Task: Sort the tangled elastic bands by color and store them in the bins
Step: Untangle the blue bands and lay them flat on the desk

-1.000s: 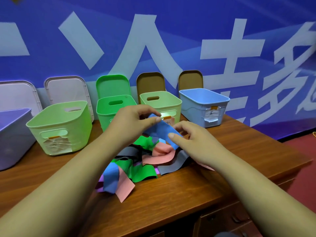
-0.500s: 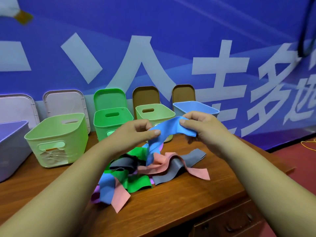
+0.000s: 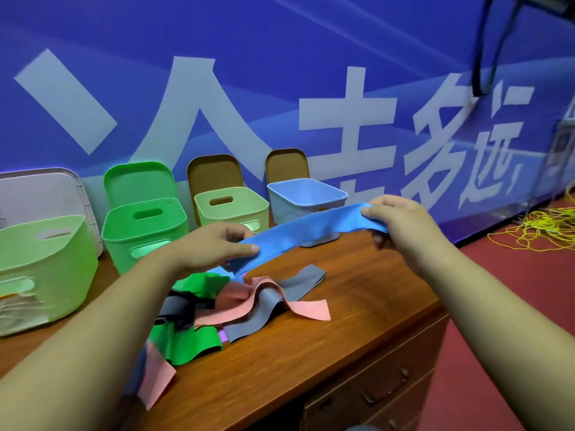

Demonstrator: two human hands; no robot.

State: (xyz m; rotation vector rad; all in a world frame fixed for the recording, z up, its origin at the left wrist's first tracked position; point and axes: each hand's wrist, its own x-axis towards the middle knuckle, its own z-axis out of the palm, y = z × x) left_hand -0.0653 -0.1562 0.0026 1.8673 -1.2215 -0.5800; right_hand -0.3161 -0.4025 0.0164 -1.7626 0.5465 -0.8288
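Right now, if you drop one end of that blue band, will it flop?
Probably flops: one end of the flat blue elastic band droops below the left hand. Likely light, since the right hand only pinches it. A flat pink elastic band lies crumpled nearby.

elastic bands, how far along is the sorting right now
Early on. Done: nothing visibly; what the bins hold cannot be seen from here. In hand: one blue band stretched between the left hand and right hand, in front of the blue bin. Left: the pile of green, pink, grey and black bands on the table.
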